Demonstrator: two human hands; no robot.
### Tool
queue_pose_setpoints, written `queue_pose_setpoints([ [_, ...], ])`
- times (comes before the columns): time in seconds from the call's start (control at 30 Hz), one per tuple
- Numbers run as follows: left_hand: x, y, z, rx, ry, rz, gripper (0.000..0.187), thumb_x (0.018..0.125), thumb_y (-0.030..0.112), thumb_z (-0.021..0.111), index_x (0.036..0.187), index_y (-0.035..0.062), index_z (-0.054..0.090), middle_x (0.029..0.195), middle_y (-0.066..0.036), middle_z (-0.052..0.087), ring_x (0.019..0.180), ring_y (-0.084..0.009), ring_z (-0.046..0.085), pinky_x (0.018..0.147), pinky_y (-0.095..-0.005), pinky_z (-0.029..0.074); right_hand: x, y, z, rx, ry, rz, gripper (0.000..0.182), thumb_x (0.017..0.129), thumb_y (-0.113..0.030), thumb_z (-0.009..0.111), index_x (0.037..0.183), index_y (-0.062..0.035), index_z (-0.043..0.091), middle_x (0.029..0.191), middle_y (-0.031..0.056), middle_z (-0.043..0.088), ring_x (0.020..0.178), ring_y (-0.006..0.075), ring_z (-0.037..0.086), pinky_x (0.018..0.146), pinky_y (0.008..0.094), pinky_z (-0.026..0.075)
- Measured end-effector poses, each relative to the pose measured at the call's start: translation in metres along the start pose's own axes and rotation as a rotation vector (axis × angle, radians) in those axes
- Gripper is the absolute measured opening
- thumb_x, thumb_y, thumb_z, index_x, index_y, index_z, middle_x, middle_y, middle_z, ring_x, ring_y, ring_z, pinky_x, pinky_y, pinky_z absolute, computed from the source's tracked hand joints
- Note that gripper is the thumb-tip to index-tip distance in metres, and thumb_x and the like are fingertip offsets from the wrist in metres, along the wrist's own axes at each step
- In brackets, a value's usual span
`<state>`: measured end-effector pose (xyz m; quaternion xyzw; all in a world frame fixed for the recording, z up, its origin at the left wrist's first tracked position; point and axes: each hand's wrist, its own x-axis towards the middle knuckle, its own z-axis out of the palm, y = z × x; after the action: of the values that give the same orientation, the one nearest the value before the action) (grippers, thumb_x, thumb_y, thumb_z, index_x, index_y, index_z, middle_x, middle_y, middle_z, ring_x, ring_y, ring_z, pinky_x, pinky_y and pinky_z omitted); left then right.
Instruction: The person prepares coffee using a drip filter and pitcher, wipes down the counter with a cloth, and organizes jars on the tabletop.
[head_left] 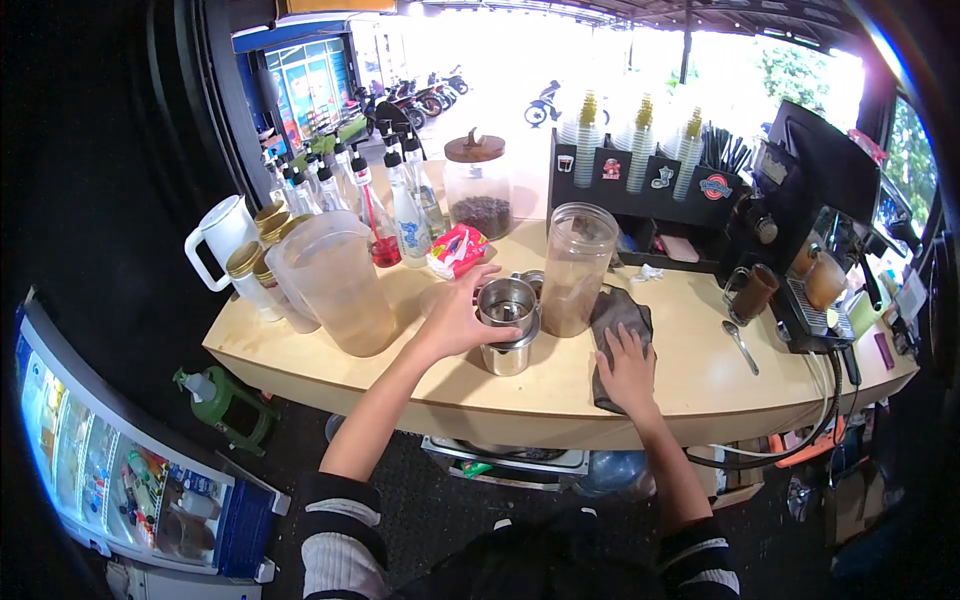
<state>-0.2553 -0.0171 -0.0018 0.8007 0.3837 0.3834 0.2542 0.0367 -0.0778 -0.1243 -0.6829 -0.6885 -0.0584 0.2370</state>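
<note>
In my head view, the thumb and forefinger of the left hand curve about the upper cup, thumb at its near side and forefinger at its far side, pinching it between them. This steel cup stands upright, directly above the lower cup; I cannot tell how deeply the two fit together. The fingers of the right hand, moderately spread, lie flat on the dark cloth, to the right of the cups.

Between the cups and the cloth, slightly farther back, I see the tall jar. Left of the left hand stands the pitcher; behind that hand lies the red packet. Toward the right of the counter are the spoon and the glass mug. The rack, bearing stacked cups, stands along the far edge.
</note>
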Motion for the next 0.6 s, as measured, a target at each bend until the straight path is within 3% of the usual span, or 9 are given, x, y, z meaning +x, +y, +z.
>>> queue_pose_setpoints([
  [0.07, 0.000, 0.001, 0.000, 0.011, 0.005, 0.026, 0.088, 0.058, 0.033, 0.087, 0.130, 0.0017, 0.046, 0.116, -0.020, 0.061, 0.106, -0.0287, 0.063, 0.095, -0.0397, 0.049, 0.001, -0.001, 0.000, 0.002, -0.011, 0.006, 0.051, 0.093, -0.037, 0.047, 0.135, -0.0076, 0.049, 0.143, 0.0195, 0.041, 0.134, 0.0374, 0.034, 0.109, 0.0588, 0.021],
  [0.17, 0.000, -0.004, -0.004, -0.008, -0.046, -0.016, 0.094, 0.059, 0.029, 0.089, 0.136, 0.0046, 0.040, 0.123, -0.016, 0.057, 0.117, -0.0255, 0.055, 0.104, -0.0381, 0.040, 0.001, -0.002, -0.002, 0.004, -0.014, 0.001, 0.051, 0.093, -0.037, 0.047, 0.135, -0.0073, 0.049, 0.143, 0.0195, 0.040, 0.134, 0.0373, 0.034, 0.109, 0.0589, 0.021],
  [0.23, 0.005, -0.028, -0.007, -0.254, -0.038, 0.046, 0.078, 0.073, 0.026, 0.081, 0.136, 0.0053, 0.040, 0.124, -0.013, 0.055, 0.119, -0.0230, 0.052, 0.103, -0.0367, 0.041, -0.001, -0.002, -0.001, -0.026, -0.010, -0.001, 0.050, 0.093, -0.037, 0.048, 0.135, -0.0086, 0.049, 0.144, 0.0178, 0.040, 0.134, 0.0364, 0.034, 0.109, 0.0574, 0.022],
  [0.27, 0.010, -0.041, -0.009, -0.253, -0.038, 0.048, 0.078, 0.073, 0.026, 0.081, 0.136, 0.0053, 0.040, 0.124, -0.013, 0.055, 0.119, -0.0230, 0.052, 0.103, -0.0367, 0.041, -0.001, -0.002, -0.001, -0.053, -0.003, -0.002, 0.050, 0.093, -0.036, 0.050, 0.135, -0.0099, 0.049, 0.144, 0.0161, 0.040, 0.133, 0.0354, 0.035, 0.109, 0.0559, 0.023],
  [0.33, 0.025, -0.072, -0.010, -0.518, 0.066, -0.152, 0.058, 0.087, 0.019, 0.066, 0.137, 0.0060, 0.040, 0.127, -0.011, 0.052, 0.118, -0.0204, 0.052, 0.100, -0.0364, 0.043, 0.000, -0.003, -0.003, -0.044, -0.008, 0.007, 0.050, 0.093, -0.036, 0.050, 0.135, -0.0097, 0.049, 0.144, 0.0162, 0.040, 0.133, 0.0354, 0.035, 0.109, 0.0561, 0.023],
  [0.4, 0.037, -0.103, 0.002, -0.436, 0.074, -0.169, 0.049, 0.092, 0.022, 0.062, 0.134, 0.0030, 0.044, 0.121, -0.012, 0.059, 0.116, -0.0229, 0.053, 0.097, -0.0354, 0.043, 0.000, -0.005, -0.005, -0.035, -0.019, 0.018, 0.049, 0.093, -0.035, 0.050, 0.135, -0.0095, 0.049, 0.144, 0.0163, 0.040, 0.133, 0.0355, 0.035, 0.109, 0.0562, 0.022],
  [0.47, 0.049, -0.130, 0.016, -0.143, -0.100, -0.139, 0.045, 0.096, 0.018, 0.052, 0.138, 0.0058, 0.040, 0.128, -0.012, 0.051, 0.115, -0.0190, 0.053, 0.097, -0.0356, 0.044, 0.001, -0.005, -0.005, -0.007, -0.004, 0.005, 0.050, 0.091, -0.036, 0.050, 0.132, -0.0070, 0.051, 0.141, 0.0188, 0.043, 0.132, 0.0371, 0.036, 0.108, 0.0586, 0.023],
  [0.53, 0.068, -0.139, 0.029, -0.178, -0.172, -0.224, 0.047, 0.094, 0.013, 0.054, 0.138, 0.0051, 0.039, 0.129, -0.013, 0.051, 0.116, -0.0209, 0.052, 0.098, -0.0353, 0.044, 0.001, -0.004, -0.005, -0.001, 0.010, 0.005, 0.049, 0.090, -0.035, 0.052, 0.131, -0.0069, 0.052, 0.140, 0.0185, 0.044, 0.132, 0.0371, 0.036, 0.107, 0.0587, 0.023],
  [0.6, 0.089, -0.161, 0.048, -0.199, -0.231, -0.128, 0.059, 0.082, 0.014, 0.068, 0.134, -0.0008, 0.044, 0.132, -0.018, 0.051, 0.118, -0.0250, 0.053, 0.098, -0.0352, 0.046, 0.001, -0.004, -0.005, 0.001, 0.021, 0.008, 0.048, 0.089, -0.034, 0.054, 0.130, -0.0068, 0.053, 0.139, 0.0183, 0.045, 0.131, 0.0370, 0.037, 0.107, 0.0589, 0.023],
])
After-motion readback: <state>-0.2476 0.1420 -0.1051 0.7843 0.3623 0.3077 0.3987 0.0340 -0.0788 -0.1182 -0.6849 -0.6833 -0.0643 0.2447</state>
